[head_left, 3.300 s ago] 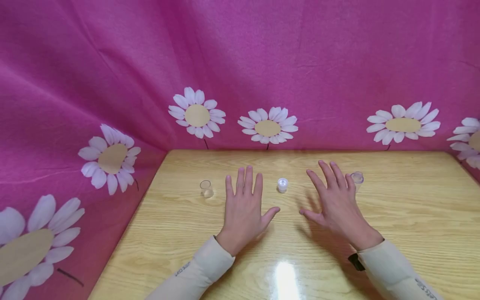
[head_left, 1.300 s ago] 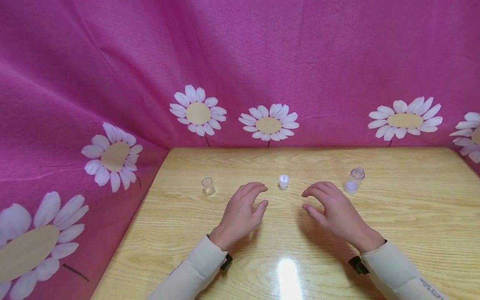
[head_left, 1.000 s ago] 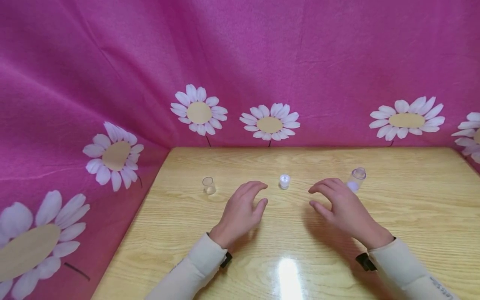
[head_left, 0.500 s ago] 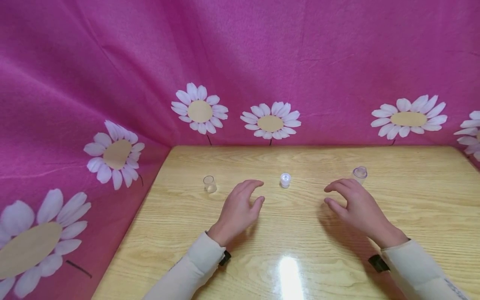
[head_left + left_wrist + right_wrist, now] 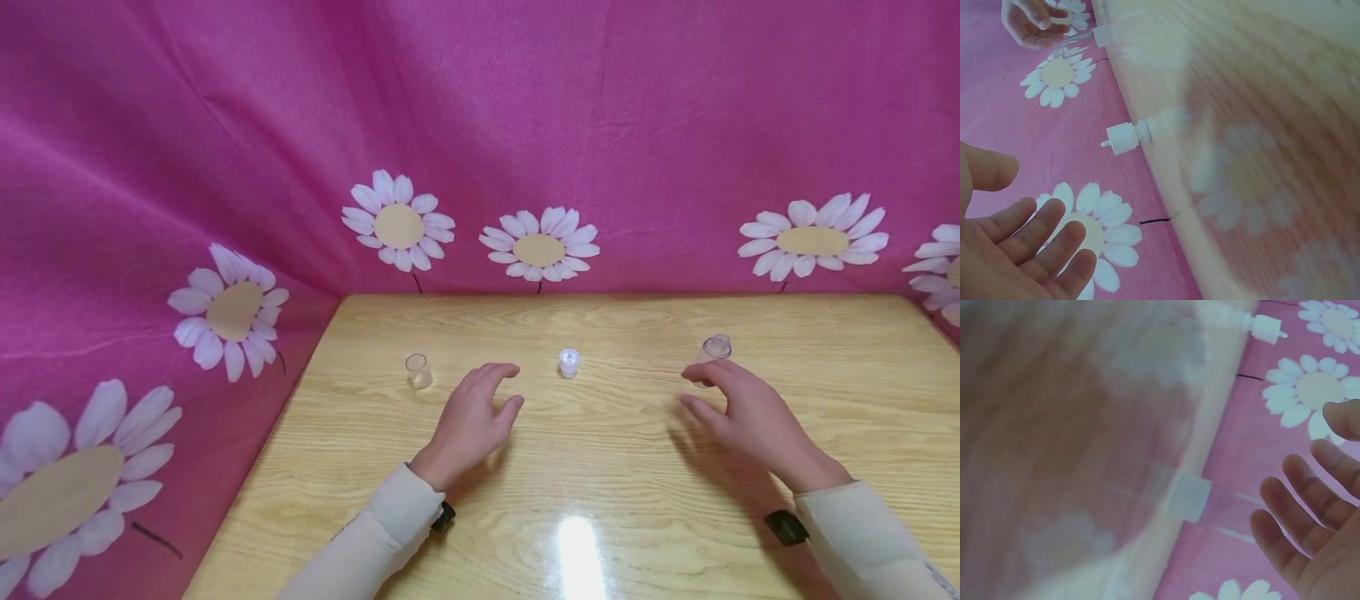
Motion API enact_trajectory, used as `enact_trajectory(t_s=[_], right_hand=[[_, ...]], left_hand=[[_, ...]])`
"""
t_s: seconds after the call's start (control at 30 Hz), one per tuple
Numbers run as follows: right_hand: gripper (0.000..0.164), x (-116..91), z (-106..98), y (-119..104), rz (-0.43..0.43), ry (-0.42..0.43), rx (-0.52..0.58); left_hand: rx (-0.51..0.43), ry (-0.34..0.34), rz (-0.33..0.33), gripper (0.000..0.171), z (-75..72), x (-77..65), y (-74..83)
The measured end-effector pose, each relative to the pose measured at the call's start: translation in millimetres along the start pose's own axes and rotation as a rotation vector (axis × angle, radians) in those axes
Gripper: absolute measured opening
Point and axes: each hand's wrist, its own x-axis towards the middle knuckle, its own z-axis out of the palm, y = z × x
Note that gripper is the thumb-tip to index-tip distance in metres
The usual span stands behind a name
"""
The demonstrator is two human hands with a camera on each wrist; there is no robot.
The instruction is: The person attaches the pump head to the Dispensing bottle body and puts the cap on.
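Over the table's right half, my right hand (image 5: 757,417) hovers with thumb and fingers apart, overlapping the lower part of a clear bottle with a purple-tinted rim (image 5: 717,347). The right wrist view shows this bottle's whitish base (image 5: 1190,498) beside the loosely bent fingers. My left hand (image 5: 468,421) hovers left of centre, fingers relaxed and holding nothing. Between the hands, farther back, stands a small white bottle top with a thin nozzle (image 5: 1122,138), also in the head view as a white top (image 5: 569,362). A small clear cap (image 5: 418,372) stands left of my left hand.
The glossy wooden table (image 5: 600,467) reflects a bright light near its front. A pink cloth with white daisies (image 5: 480,125) hangs along the back and left edges. Dark wrist devices (image 5: 787,527) show under the light sleeves.
My hands first lay spread flat over the table, then bent at the fingers. My right hand has since moved right to the bottle; the left has drifted slightly left.
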Motion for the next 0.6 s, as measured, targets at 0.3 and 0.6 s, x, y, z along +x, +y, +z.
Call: enact_trajectory(t_s=[0.3,0.6], right_hand=[[0.033,-16.0,-6.4,20.1,0.087,-0.007,-0.001],[0.032,-16.2,-11.8,40.3,0.267,-0.073,-0.009]], left_hand=[[-0.024,-0.032,-0.021,0.037,4.1,-0.4,0.6],[-0.066,-0.040,-0.048,0.038,5.1,-0.1,1.9]])
